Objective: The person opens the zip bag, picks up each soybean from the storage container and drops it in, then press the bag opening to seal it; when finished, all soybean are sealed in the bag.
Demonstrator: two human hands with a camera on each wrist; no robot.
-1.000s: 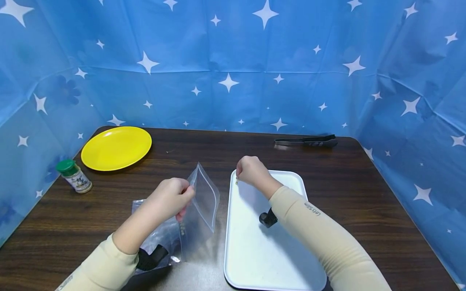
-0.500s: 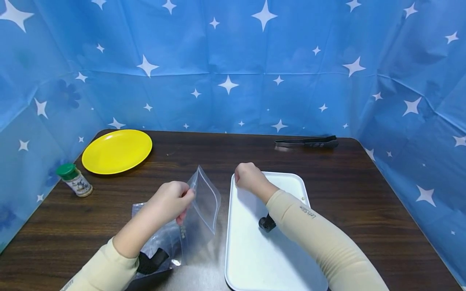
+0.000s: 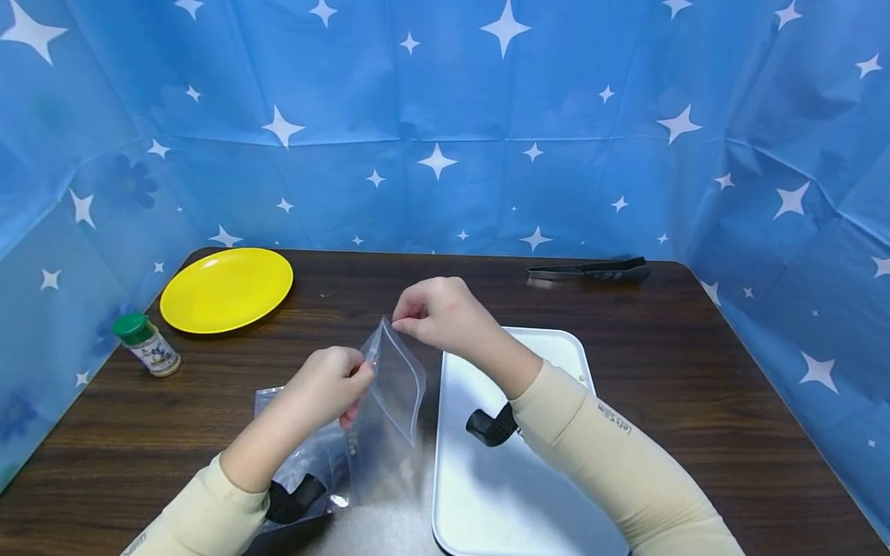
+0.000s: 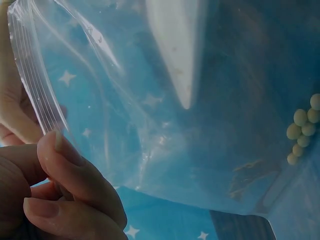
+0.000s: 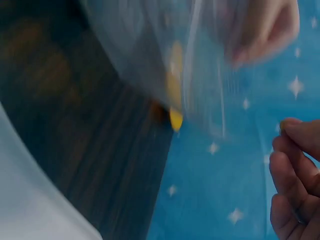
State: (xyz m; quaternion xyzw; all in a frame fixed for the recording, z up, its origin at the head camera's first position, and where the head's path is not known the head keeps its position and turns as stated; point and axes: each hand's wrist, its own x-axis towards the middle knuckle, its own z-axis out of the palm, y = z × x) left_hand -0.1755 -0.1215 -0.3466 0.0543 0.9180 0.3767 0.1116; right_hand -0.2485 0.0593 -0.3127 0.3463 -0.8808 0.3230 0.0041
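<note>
Left hand (image 3: 332, 380) pinching clear bag (image 3: 389, 394) upright near counter's front edge; right hand (image 3: 434, 311) pinching tiny bead over its mouth. Best: hold mouth wide, drop bead straight inside.

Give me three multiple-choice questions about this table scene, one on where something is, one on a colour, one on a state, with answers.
1. Where do the black tongs lie?
A. on the white plastic tray
B. at the table's far right edge
C. on the plate

2. What colour is the round plate?
A. yellow
B. red
C. white

3. How is the clear zip-top plastic bag held?
A. lying flat, untouched
B. sealed inside the tray
C. held upright by the left hand, mouth open

Answers: 1 B, the tongs rest on dark wood beyond the white plastic tray. 2 A, it is plainly yellow. 3 C, the left hand pinches the bag's rim while the right hand is above its mouth.
</note>
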